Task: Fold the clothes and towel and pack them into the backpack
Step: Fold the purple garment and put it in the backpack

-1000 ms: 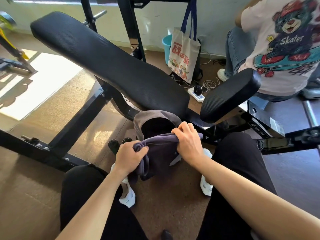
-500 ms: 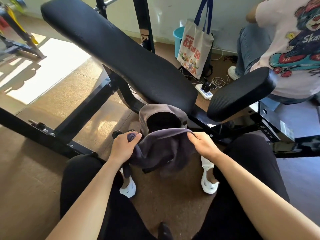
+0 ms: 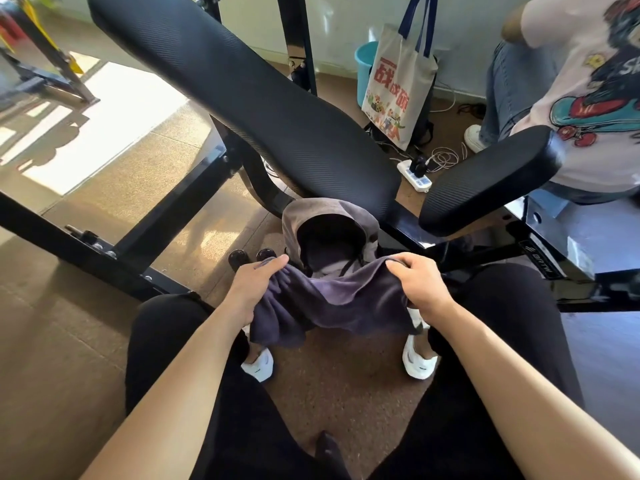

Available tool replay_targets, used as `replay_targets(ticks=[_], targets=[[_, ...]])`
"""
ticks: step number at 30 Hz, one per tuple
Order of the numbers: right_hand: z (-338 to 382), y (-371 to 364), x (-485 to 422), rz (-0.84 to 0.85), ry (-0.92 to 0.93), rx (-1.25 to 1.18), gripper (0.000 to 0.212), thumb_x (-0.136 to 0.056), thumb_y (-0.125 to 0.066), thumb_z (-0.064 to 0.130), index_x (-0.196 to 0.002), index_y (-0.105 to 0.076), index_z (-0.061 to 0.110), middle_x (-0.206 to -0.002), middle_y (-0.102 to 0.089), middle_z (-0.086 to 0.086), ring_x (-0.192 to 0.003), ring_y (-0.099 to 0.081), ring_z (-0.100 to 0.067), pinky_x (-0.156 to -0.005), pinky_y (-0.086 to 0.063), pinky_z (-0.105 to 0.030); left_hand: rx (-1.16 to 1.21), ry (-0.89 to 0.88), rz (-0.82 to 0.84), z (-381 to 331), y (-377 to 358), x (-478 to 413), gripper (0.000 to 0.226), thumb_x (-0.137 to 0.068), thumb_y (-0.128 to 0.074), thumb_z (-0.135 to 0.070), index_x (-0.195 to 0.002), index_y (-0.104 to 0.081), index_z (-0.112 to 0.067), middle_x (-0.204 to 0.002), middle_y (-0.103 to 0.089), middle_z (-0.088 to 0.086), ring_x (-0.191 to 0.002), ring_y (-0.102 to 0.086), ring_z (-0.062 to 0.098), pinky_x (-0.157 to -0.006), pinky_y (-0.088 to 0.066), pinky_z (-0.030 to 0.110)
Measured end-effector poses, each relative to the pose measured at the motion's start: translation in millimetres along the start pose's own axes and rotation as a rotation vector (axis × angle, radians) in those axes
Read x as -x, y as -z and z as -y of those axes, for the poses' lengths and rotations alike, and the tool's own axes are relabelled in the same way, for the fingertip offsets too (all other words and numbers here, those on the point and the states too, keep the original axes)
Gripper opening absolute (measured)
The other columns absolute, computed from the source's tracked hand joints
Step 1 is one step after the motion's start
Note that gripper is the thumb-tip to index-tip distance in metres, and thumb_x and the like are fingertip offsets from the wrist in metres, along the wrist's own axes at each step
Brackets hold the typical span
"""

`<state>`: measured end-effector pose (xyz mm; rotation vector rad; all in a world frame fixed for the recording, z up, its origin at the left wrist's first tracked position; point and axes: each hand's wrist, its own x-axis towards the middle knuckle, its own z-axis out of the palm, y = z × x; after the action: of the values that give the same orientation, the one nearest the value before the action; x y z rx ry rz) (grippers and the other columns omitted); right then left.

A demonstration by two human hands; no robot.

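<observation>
A dark purple towel [image 3: 332, 303] hangs spread between my two hands, just above the floor and in front of my knees. My left hand [image 3: 252, 284] grips its left upper edge. My right hand [image 3: 417, 284] grips its right upper edge. Right behind the towel stands a grey backpack [image 3: 294, 223] with its top open, its inside dark. The towel's top edge lies at the backpack's mouth and covers the bag's lower front.
A black padded weight bench [image 3: 263, 109] slants over the backpack, its seat pad [image 3: 485, 181] to the right. Black steel frame bars [image 3: 86, 247] run across the floor. A tote bag [image 3: 398, 84], power strip [image 3: 415, 174] and a seated person [image 3: 581, 98] are behind.
My hands have moved apart, and the bunched towel has been stretched out wide between them. The camera has come nearer and tilted down.
</observation>
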<state>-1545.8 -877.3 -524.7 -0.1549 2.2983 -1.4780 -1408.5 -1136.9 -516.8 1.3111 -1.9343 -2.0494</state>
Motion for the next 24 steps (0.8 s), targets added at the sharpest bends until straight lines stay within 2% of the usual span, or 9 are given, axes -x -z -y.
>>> replay_targets(ticks=[3, 6, 8, 10, 12, 14, 19, 22, 24], targets=[[11.4, -13.6, 18.2, 0.225, 0.049, -0.108, 0.031, -0.097, -0.060, 0.011, -0.125, -0.069, 0.021, -0.110, -0.075, -0.006, -0.103, -0.066, -0.016, -0.102, -0.052, -0.041, 0.045, 0.093, 0.174, 2.7, -8.2, 5.2, 0.049, -0.060, -0.087, -0.055, -0.087, -0.080, -0.015, -0.100, -0.075, 0.022, -0.100, -0.072, 0.037, -0.105, -0.050, 0.055], [16.6, -30.4, 37.5, 0.448, 0.070, -0.223, 0.046, -0.099, -0.059, 0.009, -0.143, -0.055, 0.019, -0.124, -0.065, -0.030, -0.101, -0.057, -0.020, -0.106, -0.045, -0.051, 0.050, 0.052, 0.385, 3.1, -22.0, 19.0, 0.025, -0.090, -0.075, -0.031, -0.099, -0.077, -0.008, -0.109, -0.072, 0.025, -0.101, -0.070, 0.034, -0.105, -0.050, 0.049], [21.1, -38.9, 48.8, 0.552, 0.064, -0.252, 0.054, -0.100, -0.057, -0.001, -0.150, -0.045, 0.015, -0.135, -0.064, -0.020, -0.104, -0.062, -0.010, -0.098, -0.054, -0.030, 0.026, 0.006, 0.526, 6.9, -30.0, 27.6, 0.020, -0.096, -0.068, -0.017, -0.111, -0.072, -0.004, -0.113, -0.071, 0.025, -0.101, -0.070, 0.032, -0.099, -0.052, 0.044], [24.1, -42.3, 53.6, 0.643, 0.075, -0.228, 0.059, -0.098, -0.055, -0.007, -0.151, -0.040, 0.014, -0.131, -0.065, -0.009, -0.088, -0.065, 0.006, -0.075, -0.051, -0.011, -0.036, -0.034, 0.644, 10.3, -34.4, 32.0, 0.031, -0.092, -0.071, -0.018, -0.120, -0.068, -0.004, -0.117, -0.069, 0.027, -0.107, -0.069, 0.035, -0.101, -0.052, 0.046], [26.3, -40.4, 53.9, 0.696, 0.084, -0.194, 0.057, -0.097, -0.055, -0.010, -0.148, -0.043, 0.012, -0.121, -0.066, -0.008, -0.079, -0.065, 0.008, -0.066, -0.048, -0.008, -0.098, -0.089, 0.690, 11.0, -34.1, 32.4, 0.041, -0.085, -0.076, -0.023, -0.120, -0.067, -0.005, -0.116, -0.070, 0.025, -0.108, -0.068, 0.035, -0.102, -0.050, 0.048], [25.8, -38.0, 49.4, 0.677, 0.093, -0.184, 0.049, -0.095, -0.060, -0.007, -0.141, -0.053, 0.007, -0.117, -0.070, -0.009, -0.088, -0.066, 0.001, -0.071, -0.049, -0.012, -0.148, -0.120, 0.706, 10.2, -31.9, 31.4, 0.047, -0.078, -0.080, -0.028, -0.119, -0.069, -0.010, -0.115, -0.071, 0.020, -0.110, -0.067, 0.034, -0.102, -0.051, 0.045], [17.2, -35.0, 38.4, 0.481, 0.114, -0.015, 0.008, -0.092, -0.071, 0.010, -0.097, -0.068, 0.004, -0.076, -0.064, -0.003, -0.069, -0.057, -0.010, -0.057, -0.045, -0.031, -0.169, -0.150, 0.668, 7.5, -28.9, 28.4, 0.030, -0.074, -0.082, -0.024, -0.100, -0.070, -0.015, -0.089, -0.072, 0.005, -0.083, -0.068, 0.017, -0.073, -0.053, 0.025], [15.9, -30.4, 33.6, 0.412, 0.091, -0.001, 0.006, -0.093, -0.069, 0.008, -0.088, -0.066, 0.010, -0.065, -0.058, 0.003, -0.052, -0.050, -0.001, -0.042, -0.038, -0.022, -0.232, -0.149, 0.674, 6.3, -25.4, 28.7, 0.036, -0.070, -0.083, -0.034, -0.097, -0.072, -0.014, -0.089, -0.072, 0.007, -0.082, -0.068, 0.018, -0.075, -0.054, 0.029], [15.8, -26.9, 29.9, 0.344, 0.082, -0.026, 0.008, -0.092, -0.068, 0.006, -0.086, -0.065, 0.010, -0.066, -0.058, 0.001, -0.053, -0.050, -0.004, -0.043, -0.039, -0.023, -0.292, -0.136, 0.687, 7.5, -21.9, 27.4, 0.032, -0.073, -0.082, -0.036, -0.095, -0.075, -0.015, -0.090, -0.073, 0.008, -0.084, -0.070, 0.018, -0.078, -0.054, 0.031]])
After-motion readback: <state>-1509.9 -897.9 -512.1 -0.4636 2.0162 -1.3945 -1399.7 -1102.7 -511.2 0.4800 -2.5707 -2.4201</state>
